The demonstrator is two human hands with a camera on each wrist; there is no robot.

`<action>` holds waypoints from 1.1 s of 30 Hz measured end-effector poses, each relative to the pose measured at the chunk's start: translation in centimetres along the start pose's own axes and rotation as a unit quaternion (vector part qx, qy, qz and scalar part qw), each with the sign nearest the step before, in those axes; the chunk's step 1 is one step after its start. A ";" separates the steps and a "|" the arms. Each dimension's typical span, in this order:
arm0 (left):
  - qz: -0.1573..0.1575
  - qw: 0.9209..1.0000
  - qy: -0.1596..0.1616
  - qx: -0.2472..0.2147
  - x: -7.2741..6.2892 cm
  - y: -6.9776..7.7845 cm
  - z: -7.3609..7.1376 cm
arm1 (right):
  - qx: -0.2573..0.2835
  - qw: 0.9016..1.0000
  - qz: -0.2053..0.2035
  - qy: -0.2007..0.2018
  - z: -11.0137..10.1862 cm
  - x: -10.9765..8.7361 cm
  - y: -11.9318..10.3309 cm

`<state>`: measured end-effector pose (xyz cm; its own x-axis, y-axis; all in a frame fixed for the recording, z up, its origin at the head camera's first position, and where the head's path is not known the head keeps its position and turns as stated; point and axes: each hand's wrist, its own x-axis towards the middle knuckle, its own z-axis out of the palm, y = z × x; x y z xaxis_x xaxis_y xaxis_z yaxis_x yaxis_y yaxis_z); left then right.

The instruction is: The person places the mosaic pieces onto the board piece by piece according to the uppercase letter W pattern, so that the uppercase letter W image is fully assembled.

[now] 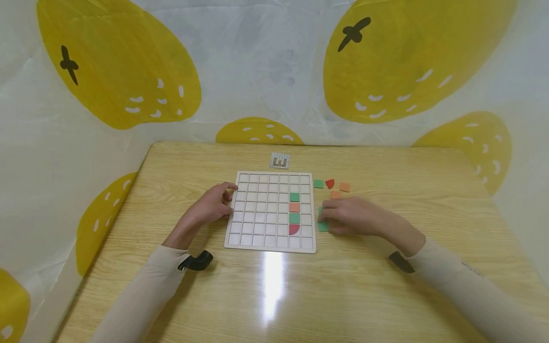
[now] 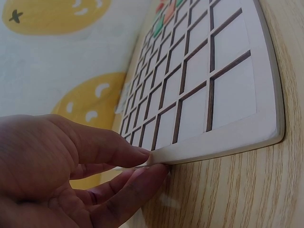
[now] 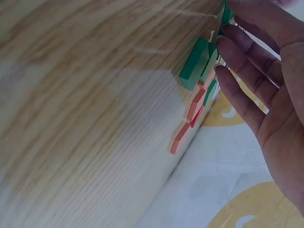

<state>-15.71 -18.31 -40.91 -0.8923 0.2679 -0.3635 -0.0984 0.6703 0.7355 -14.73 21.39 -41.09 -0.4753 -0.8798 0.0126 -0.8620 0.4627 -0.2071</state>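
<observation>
A white gridded board (image 1: 263, 249) lies on the table. One column on its right side bears green squares (image 1: 294, 196), an orange square (image 1: 294, 207) and a red quarter-circle (image 1: 293, 229). My left hand (image 1: 212, 202) touches the board's left edge, thumb and fingertips apart along it; in the left wrist view the thumb (image 2: 111, 145) meets the rim. Just right of the board, my right hand (image 1: 353, 216) is bent over green square tiles (image 1: 323, 226). In the right wrist view a green tile (image 3: 227, 14) shows by the thumb and fingertips, which seem to pinch it; fingers partly cover it.
Beyond the right hand lie a loose green tile (image 1: 319, 184), a red quarter-circle tile (image 1: 330, 184) and orange tiles (image 1: 344, 187). A small printed pattern card (image 1: 280, 161) sits behind the board. A cloth with yellow lemon-like prints (image 1: 257, 71) hangs along the table's far edge.
</observation>
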 end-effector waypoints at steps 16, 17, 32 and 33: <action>-0.003 1.000 -0.005 -0.017 0.0 0.0 0.1 | -0.012 0.999 0.015 -0.032 -0.6 0.0 -0.2; -0.003 1.000 -0.005 -0.018 0.0 0.0 0.1 | -0.014 0.999 0.014 -0.032 -0.7 0.0 -0.2; -0.007 1.000 -0.003 -0.013 -0.3 0.3 0.0 | -0.018 0.998 0.035 -0.055 -1.1 0.3 -0.5; -0.007 1.000 -0.003 -0.012 -0.3 0.4 0.0 | -0.019 0.998 0.036 -0.057 -1.2 0.3 -0.5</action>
<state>-15.47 -18.18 -40.53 -0.8881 0.2619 -0.3777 -0.1227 0.6569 0.7439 -14.63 21.01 -39.84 -0.5147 -0.8499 -0.1131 -0.8334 0.5269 -0.1669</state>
